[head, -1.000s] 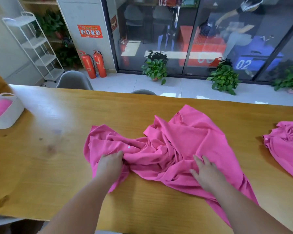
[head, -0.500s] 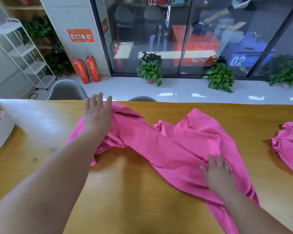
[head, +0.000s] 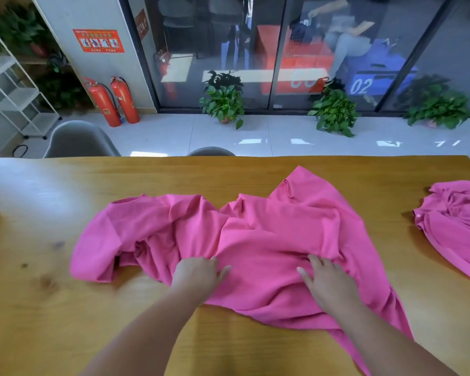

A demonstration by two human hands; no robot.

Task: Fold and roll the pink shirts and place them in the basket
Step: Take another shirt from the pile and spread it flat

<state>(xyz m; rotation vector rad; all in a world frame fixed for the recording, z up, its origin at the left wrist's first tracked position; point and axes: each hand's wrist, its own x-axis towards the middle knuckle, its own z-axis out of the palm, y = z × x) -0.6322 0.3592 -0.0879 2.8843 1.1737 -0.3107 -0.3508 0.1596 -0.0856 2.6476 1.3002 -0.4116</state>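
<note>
From the head view, the pink shirt (head: 269,240) lies crumpled across the middle of the table (head: 52,321). It is spread wide, with rumpled folds through its centre and its near right corner trailing toward me along my right forearm. My left hand (head: 198,275) sits on the near left part of the cloth. Its fingers are curled into a fold and grip a bunch of fabric, with the thumb pointing right. My right hand (head: 326,280) rests on the shirt just to the right, palm down and fingers fairly straight and spread, their tips at the edge of a raised fold. The two hands are near each other but apart.

A second pink shirt (head: 456,229) lies bunched at the right edge of the table, well apart from the first.

Beyond the far edge of the table stand a grey chair (head: 79,139), two red fire extinguishers (head: 114,101), a white shelf rack (head: 11,90) and potted plants (head: 224,101) along a glass wall.
</note>
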